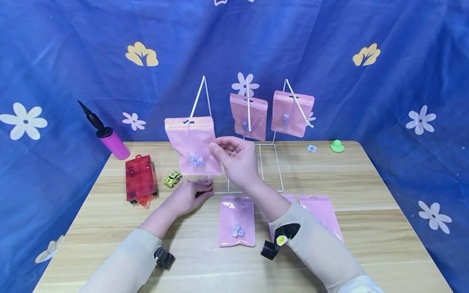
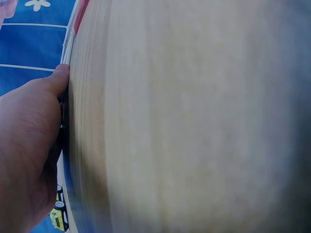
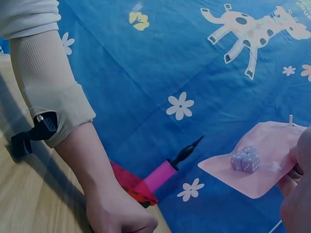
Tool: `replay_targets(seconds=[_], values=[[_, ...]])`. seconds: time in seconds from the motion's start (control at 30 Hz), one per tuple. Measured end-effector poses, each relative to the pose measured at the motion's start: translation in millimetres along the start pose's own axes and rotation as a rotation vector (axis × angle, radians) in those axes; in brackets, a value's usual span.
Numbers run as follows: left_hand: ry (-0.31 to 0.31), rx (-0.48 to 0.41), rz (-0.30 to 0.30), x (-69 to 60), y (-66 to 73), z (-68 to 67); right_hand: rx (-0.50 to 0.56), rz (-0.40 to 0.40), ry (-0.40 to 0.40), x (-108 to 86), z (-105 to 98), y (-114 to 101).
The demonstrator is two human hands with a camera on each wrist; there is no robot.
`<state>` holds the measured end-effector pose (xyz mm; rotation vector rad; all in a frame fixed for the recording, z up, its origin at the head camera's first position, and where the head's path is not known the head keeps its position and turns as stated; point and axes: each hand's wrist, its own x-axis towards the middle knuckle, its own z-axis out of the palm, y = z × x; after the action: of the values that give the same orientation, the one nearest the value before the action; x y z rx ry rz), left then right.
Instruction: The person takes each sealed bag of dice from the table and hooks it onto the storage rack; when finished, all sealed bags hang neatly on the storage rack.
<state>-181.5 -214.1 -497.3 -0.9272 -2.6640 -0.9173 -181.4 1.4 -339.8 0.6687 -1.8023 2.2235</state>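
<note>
Blue cloth (image 1: 73,61) walls the space at back and both sides, faintly creased, printed with white flowers and yellow tree shapes; right wrist view adds a spotted giraffe (image 3: 243,31). Table (image 1: 366,228): pale wood-grain top, long streaks running side to side, far edge close against the cloth.

White wire rack (image 1: 279,168) stands toward the back. Right hand (image 1: 242,158) pinches the right edge of a pink bag (image 1: 194,140), thumb in front; pale dice (image 1: 197,160) sit low inside. Bag is up off the table at the rack's left hook (image 1: 196,99), hook tip at its top slot. Left hand (image 1: 187,197) low, by the rack's near left corner, fingers curled about the base wire, thumb against it.

Two more pink bags, one in the middle (image 1: 258,116) and one at right (image 1: 282,106), hang on the rack. On the wood nearer the person: one bag flat (image 1: 236,211), two others partly under the right forearm.

Left side of table: magenta pump (image 1: 115,143) tilted at the edge, translucent red cart (image 1: 139,177), yellow toy car (image 1: 173,179) just beside the left hand. Far right: green duck (image 1: 337,146), small pale disc (image 1: 312,148).
</note>
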Motion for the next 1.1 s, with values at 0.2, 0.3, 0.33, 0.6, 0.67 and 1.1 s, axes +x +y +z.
replay_targets(seconds=[0.2,0.3,0.33,0.6,0.67,1.1], values=[[0.0,0.01,0.002,-0.2,-0.1,0.4,-0.014,0.014,0.022,7.5,0.6,9.4],[-0.015,0.017,-0.018,0.2,0.6,0.2,-0.015,0.028,0.045,14.8,0.7,14.8],[-0.022,0.018,-0.025,0.3,1.0,0.1,-0.014,0.032,0.051,17.4,0.6,16.3],[-0.049,0.059,-0.041,1.4,3.3,-0.9,0.005,0.059,0.086,39.4,2.2,23.7],[-0.056,0.065,-0.044,1.8,3.7,-1.2,-0.003,0.062,0.095,44.7,2.8,25.5],[-0.083,0.06,-0.078,2.1,2.8,-2.3,-0.062,0.063,0.157,70.5,5.0,40.4]])
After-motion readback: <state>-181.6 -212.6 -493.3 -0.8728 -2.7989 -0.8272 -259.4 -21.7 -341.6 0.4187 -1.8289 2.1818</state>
